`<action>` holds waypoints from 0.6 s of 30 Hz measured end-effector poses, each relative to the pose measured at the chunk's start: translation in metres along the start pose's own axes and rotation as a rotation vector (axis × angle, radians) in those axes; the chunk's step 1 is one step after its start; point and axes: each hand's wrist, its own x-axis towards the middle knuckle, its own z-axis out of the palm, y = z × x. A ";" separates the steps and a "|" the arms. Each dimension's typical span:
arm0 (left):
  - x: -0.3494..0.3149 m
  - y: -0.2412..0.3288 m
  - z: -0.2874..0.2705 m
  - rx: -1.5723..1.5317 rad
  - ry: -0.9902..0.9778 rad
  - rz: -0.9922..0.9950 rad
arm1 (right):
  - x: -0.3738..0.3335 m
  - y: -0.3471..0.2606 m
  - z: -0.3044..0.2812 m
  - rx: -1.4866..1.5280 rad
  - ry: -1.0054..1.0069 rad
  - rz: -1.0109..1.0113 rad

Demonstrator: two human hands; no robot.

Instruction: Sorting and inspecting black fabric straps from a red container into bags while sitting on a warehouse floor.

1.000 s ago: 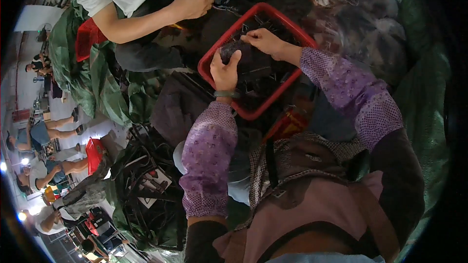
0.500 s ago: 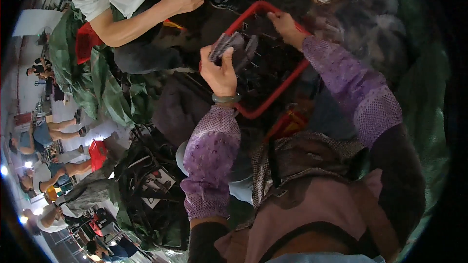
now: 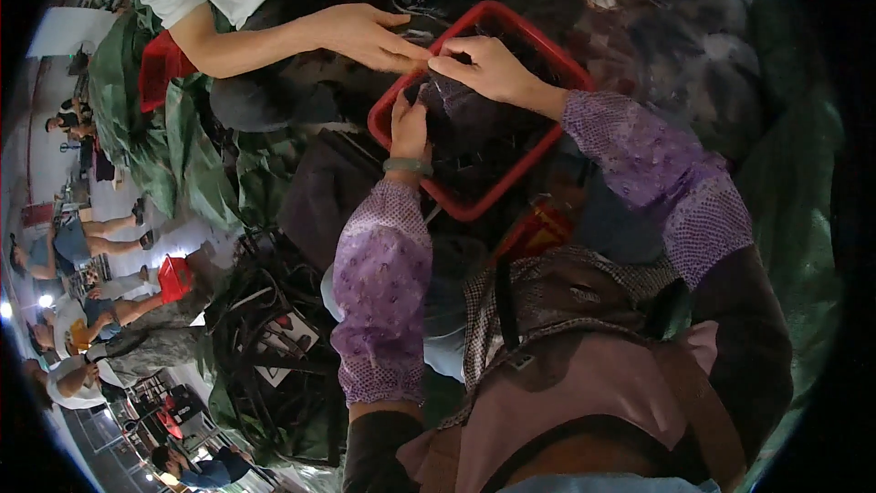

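A red plastic basket (image 3: 493, 198) filled with dark pieces lies in front of me, tilted in the view. My left hand (image 3: 410, 131) reaches over its left rim and grips a dark fabric piece (image 3: 461, 110) with a pale edge; its fingers are partly hidden. Above that piece, my right hand (image 3: 493, 71) is closed in a pinch, thumb and finger meeting near the basket's far left rim. What the pinch holds is too small to make out. A co-worker's hand (image 3: 370, 36) stretches in from the left, its fingertips at those of my right hand.
A second red basket (image 3: 162, 71) stands behind the co-worker's arm. Green sheeting (image 3: 789, 210) runs along the right. Clear plastic bags (image 3: 693, 64) lie at the far right. Dark straps (image 3: 265, 310) are heaped at lower left. Other people are farther off at the left.
My right hand has left the basket's far rim and come left over the basket. My left hand has lowered its dark pieces into it. The co-worker's hand has reached toward my right hand.
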 end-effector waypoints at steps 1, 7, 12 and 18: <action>-0.003 0.004 0.001 -0.129 -0.099 -0.034 | -0.001 0.001 0.003 -0.002 0.004 0.001; -0.018 0.016 0.011 -0.076 -0.264 0.014 | -0.003 0.000 0.008 -0.156 0.087 0.116; -0.017 0.013 0.010 0.150 -0.409 0.048 | -0.006 0.002 0.006 -0.178 0.027 -0.264; -0.012 0.002 0.010 0.412 -0.141 0.314 | -0.003 0.005 -0.002 -0.080 -0.231 -0.004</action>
